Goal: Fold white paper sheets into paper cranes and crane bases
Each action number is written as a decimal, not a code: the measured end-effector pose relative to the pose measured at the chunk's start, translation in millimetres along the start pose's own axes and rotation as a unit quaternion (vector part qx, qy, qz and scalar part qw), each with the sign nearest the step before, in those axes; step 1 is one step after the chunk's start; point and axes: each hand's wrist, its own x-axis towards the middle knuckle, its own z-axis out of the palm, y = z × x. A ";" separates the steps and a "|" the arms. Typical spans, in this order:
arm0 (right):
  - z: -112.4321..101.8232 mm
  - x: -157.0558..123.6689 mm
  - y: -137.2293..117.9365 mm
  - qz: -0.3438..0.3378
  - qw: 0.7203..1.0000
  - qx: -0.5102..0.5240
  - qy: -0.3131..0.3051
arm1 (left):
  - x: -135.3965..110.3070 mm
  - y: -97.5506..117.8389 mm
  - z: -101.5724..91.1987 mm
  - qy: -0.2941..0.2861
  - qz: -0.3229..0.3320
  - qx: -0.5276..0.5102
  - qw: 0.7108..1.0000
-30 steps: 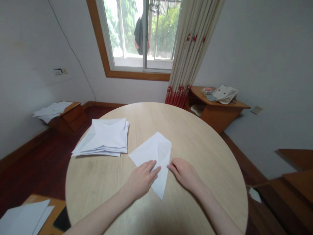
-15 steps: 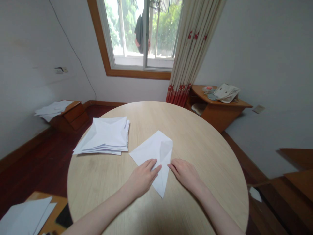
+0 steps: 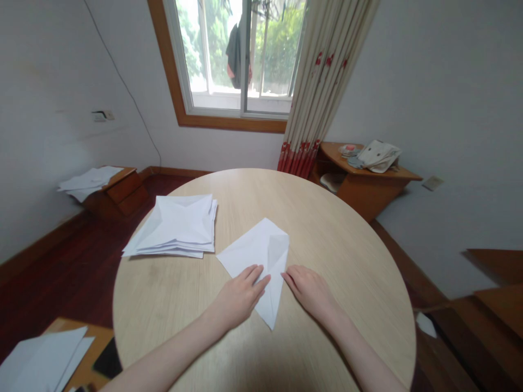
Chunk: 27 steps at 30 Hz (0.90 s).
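A folded sheet of white paper (image 3: 249,242) lies on the round wooden table in front of me, creased into a pointed kite-like shape with a flap on its right side. Flat across its lower left part rests my left hand (image 3: 243,291), open, thumb and fingers apart, pressing on the paper. My right hand (image 3: 308,286) is at the paper's right edge. Its fingers are curled together, with the tips of thumb and forefinger closed on that edge. To the left sits a stack of folded white papers (image 3: 183,220), its layers slightly out of line.
The round table (image 3: 347,234) fills the middle. A low surface at lower left holds white sheets (image 3: 41,359) and a dark flat object (image 3: 107,359). Beyond stand a small cabinet (image 3: 128,193) with papers, a corner shelf (image 3: 392,173) with items, and a curtain (image 3: 314,81) by the window.
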 end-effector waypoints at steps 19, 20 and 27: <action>-11.6 -3.5 -20.5 -0.001 0.996 -0.050 -0.079 | 1.2 -1.0 2.7 -0.009 -0.004 -0.001 1.000; -13.3 -3.3 -21.9 -0.002 0.995 -0.055 -0.087 | 1.2 -1.1 2.9 -0.008 -0.002 -0.001 1.000; -19.5 -5.7 -30.1 -0.006 0.992 -0.069 -0.107 | 1.5 -0.9 2.7 -0.010 -0.004 -0.002 1.000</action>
